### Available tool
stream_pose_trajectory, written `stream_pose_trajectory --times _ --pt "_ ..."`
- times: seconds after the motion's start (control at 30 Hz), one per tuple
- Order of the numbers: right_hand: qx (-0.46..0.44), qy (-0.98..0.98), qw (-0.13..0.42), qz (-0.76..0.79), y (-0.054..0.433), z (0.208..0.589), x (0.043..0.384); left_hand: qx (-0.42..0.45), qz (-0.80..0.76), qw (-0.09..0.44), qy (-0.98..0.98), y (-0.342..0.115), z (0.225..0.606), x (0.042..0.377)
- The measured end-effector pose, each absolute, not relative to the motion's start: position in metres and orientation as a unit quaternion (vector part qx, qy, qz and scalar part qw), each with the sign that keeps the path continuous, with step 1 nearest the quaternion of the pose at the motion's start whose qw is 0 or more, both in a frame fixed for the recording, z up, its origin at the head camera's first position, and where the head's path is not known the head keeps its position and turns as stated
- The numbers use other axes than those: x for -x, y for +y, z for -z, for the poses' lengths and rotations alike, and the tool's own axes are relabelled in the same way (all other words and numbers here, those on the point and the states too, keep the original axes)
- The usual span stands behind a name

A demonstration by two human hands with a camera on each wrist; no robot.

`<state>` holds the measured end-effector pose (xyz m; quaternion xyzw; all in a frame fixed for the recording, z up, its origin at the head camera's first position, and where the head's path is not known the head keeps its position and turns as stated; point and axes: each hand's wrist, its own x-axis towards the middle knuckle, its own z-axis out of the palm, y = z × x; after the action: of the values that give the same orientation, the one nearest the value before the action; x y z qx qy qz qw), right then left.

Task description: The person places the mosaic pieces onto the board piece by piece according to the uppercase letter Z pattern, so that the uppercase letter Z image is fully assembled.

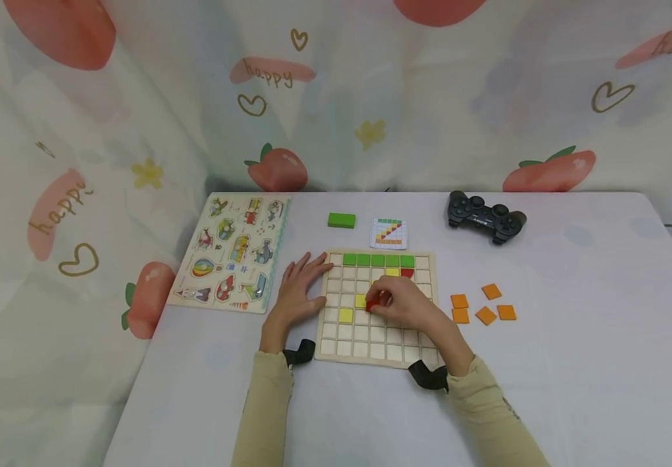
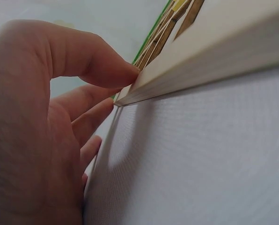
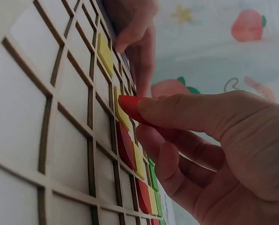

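Observation:
A wooden grid board (image 1: 361,350) lies flat on the table. A row of green squares (image 1: 377,260) sits near its far edge, with yellow squares (image 1: 345,316) stepping diagonally below. Red pieces with a curved edge (image 3: 125,146) rest in cells beside the yellow ones. Over the board's middle, my right hand (image 1: 403,301) pinches a red tile (image 3: 130,106) between thumb and fingers, tilted beside a yellow square. My left hand (image 1: 297,292) rests against the board's left edge, fingers extended; in the left wrist view the thumb (image 2: 116,70) touches the rim.
Several loose orange squares (image 1: 486,316) lie right of the board. Beyond it are a green block or stack (image 1: 341,220) and a small pattern card (image 1: 388,233). A black game controller (image 1: 486,217) stands back right, and a picture puzzle board (image 1: 231,253) is at the left.

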<state>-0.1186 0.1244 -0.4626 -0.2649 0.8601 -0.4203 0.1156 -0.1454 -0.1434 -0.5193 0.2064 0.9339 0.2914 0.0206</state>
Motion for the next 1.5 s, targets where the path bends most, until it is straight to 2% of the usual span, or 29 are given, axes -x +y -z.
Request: stream_pose_trajectory --times 0.47,0.9,1.27,1.5 --pt "0.234 0.868 0.150 0.411 0.109 0.478 0.097 -0.202 -0.296 0.026 0.933 -0.145 0.524 0.140" --pt "0.255 0.888 0.039 0.379 0.106 0.486 0.093 -0.209 -0.288 0.020 0.935 -0.144 0.523 0.144" --pt "0.226 0.891 0.046 0.391 0.115 0.479 0.097 -0.212 -0.286 0.016 0.934 -0.143 0.519 0.147" --pt "0.142 0.913 0.012 0.382 0.171 0.469 0.112 -0.206 -0.287 0.019 0.935 -0.144 0.521 0.145"
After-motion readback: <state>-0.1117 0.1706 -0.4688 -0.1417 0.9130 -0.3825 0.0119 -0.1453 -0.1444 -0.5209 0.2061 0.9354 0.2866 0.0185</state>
